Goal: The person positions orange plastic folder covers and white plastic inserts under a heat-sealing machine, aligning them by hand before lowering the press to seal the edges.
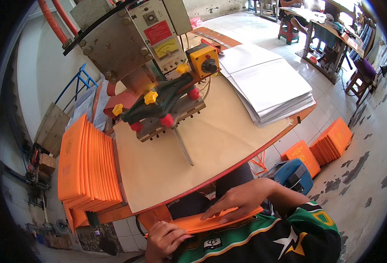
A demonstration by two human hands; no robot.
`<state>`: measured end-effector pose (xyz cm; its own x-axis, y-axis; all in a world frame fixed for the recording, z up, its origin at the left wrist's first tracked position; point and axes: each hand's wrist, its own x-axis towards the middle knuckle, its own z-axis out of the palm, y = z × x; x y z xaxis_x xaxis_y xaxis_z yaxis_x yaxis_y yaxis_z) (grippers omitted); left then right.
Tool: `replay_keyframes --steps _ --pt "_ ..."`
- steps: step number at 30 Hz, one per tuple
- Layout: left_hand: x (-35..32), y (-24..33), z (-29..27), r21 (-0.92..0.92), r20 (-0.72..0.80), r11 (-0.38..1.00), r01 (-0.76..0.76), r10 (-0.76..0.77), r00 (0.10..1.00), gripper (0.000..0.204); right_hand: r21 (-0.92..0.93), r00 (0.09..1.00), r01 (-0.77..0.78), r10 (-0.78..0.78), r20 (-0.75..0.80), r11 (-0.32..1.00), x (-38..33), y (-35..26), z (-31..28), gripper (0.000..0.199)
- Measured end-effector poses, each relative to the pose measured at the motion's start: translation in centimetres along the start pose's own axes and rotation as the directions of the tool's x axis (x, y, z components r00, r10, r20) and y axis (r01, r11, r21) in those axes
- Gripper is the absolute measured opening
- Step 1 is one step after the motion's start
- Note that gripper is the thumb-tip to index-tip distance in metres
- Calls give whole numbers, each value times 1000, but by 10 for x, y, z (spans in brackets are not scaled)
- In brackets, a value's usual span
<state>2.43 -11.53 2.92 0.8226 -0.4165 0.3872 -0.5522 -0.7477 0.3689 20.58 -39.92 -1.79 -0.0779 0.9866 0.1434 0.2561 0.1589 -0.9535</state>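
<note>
Nearest, the right hand (235, 199) lies flat, fingers together and stretched, pressing a thin orange flat cover (211, 221) on the lap below the table edge, apparently to steady it. The left hand (165, 240) curls its fingers around that cover's near-left end. Beyond lies the tan paper-covered worktable (167, 171), a stack of orange covers (86, 162) standing at its left. Farther sit the press machine (158, 105) and a pile of white sheets (268, 85).
</note>
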Motion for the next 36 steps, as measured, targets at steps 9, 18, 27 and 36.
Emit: replay_keyframes --steps 9,18,27,36 --pt "0 -7 -5 -33 -9 999 0 0 1000 22 73 999 28 -25 -47 997 2 7 6 52" --pt "-21 -21 11 -68 -21 992 110 -112 993 25 196 999 -16 5 52 980 5 -5 1 55" --pt "-25 -20 10 -82 -36 994 74 -77 996 21 321 977 -50 -20 211 946 8 18 7 56" --pt "-31 -15 7 -55 -49 993 103 -106 993 24 302 966 -86 5 258 949 21 23 3 55"
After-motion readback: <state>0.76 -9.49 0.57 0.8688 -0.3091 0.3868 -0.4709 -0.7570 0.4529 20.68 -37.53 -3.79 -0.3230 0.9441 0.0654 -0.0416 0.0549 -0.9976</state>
